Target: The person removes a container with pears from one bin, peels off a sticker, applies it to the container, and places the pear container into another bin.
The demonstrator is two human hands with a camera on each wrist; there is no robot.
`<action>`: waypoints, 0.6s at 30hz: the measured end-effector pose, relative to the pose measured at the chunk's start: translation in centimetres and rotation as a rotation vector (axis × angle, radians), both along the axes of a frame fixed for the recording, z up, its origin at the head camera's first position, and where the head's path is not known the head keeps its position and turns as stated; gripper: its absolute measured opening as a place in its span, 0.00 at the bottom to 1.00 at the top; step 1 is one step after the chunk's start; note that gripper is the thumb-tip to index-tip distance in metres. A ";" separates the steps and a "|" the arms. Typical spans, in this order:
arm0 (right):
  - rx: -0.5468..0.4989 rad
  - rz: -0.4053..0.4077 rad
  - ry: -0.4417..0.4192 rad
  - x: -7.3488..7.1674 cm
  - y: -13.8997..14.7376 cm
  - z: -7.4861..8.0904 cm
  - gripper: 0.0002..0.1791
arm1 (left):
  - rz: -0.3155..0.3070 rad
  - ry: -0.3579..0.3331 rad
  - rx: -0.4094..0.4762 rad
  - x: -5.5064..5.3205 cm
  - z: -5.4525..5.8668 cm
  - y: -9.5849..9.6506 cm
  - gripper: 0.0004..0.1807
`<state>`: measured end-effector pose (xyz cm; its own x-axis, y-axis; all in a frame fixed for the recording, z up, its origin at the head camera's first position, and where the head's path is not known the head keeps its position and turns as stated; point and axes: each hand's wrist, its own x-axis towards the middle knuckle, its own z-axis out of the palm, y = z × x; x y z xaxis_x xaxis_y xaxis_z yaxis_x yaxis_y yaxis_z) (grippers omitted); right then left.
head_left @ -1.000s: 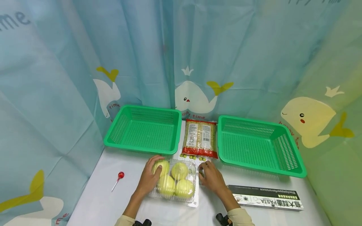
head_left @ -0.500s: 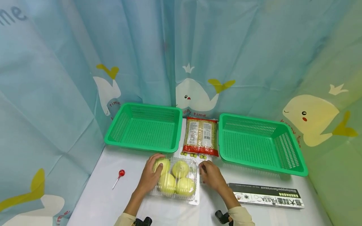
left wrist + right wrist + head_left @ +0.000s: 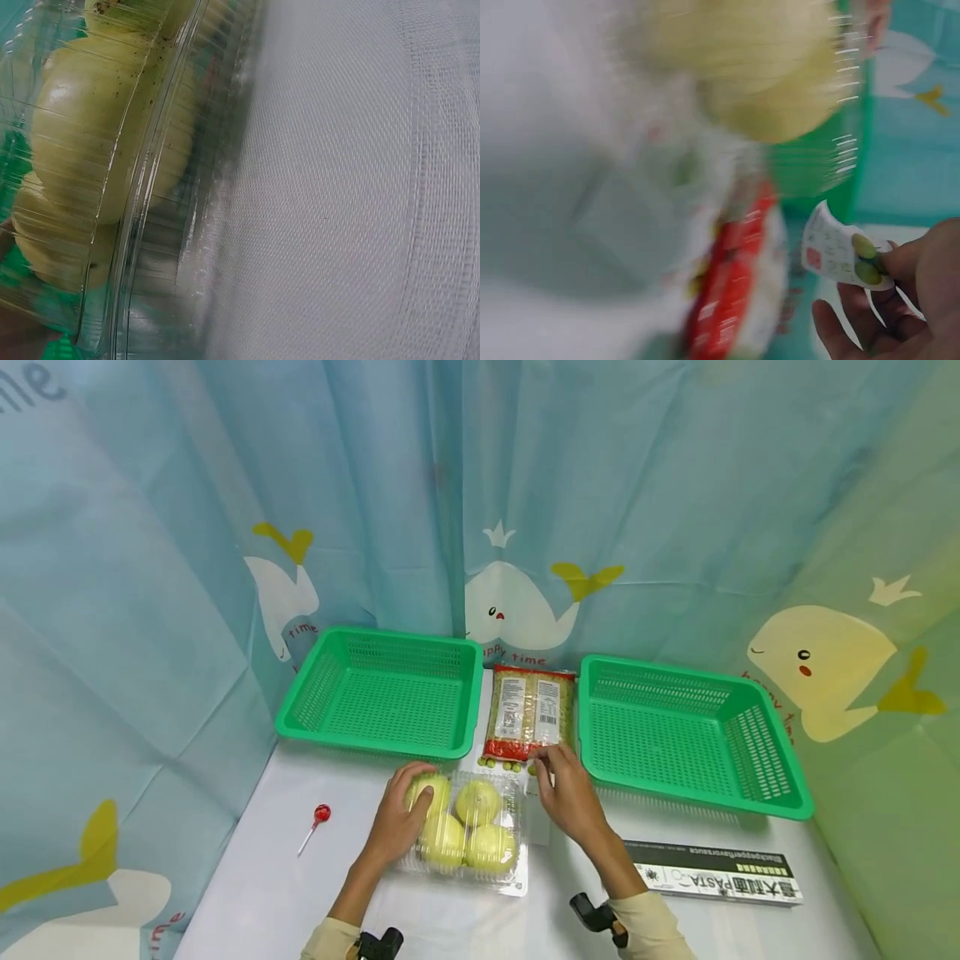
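A clear plastic clamshell box [image 3: 487, 814] of several round yellow-green fruits sits on the white cloth. My left hand [image 3: 401, 810] holds its left side, thumb over the lid and fingers around the far corner. In the left wrist view the box's ridged wall and fruit [image 3: 105, 135] fill the left part. My right hand [image 3: 572, 797] is raised to the right of the box, near the bag. Between thumb and fingers it pinches a small white sticker [image 3: 832, 251] with green fruit printed on it. A pale sticker sheet [image 3: 537, 827] lies beside the box, partly hidden.
Green plastic baskets stand at the back left [image 3: 378, 750] and back right [image 3: 690, 806]. Between them lies a clear bag with red bands [image 3: 528, 714]. A black-and-white pasta box [image 3: 716, 872] is at right, a red lollipop [image 3: 322, 813] at left. Behind hangs a blue curtain [image 3: 420, 510].
My right hand has lifted away from the sheet beside the box toward the bag, with the sticker in its fingers. My left hand stays on the fruit box.
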<state>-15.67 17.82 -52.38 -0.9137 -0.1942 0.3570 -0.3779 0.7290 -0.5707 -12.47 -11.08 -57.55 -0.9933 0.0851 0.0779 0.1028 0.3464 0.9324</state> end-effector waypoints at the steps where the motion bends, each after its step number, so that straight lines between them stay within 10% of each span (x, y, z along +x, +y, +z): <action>1: -0.026 0.006 0.013 0.0 -0.4 0.6 0.06 | -0.003 -0.003 0.003 0.0 0.0 0.0 0.19; 18: -0.327 0.198 -0.187 1.9 -7.7 1.2 0.17 | -0.004 0.011 -0.027 -0.2 -0.2 -0.1 0.23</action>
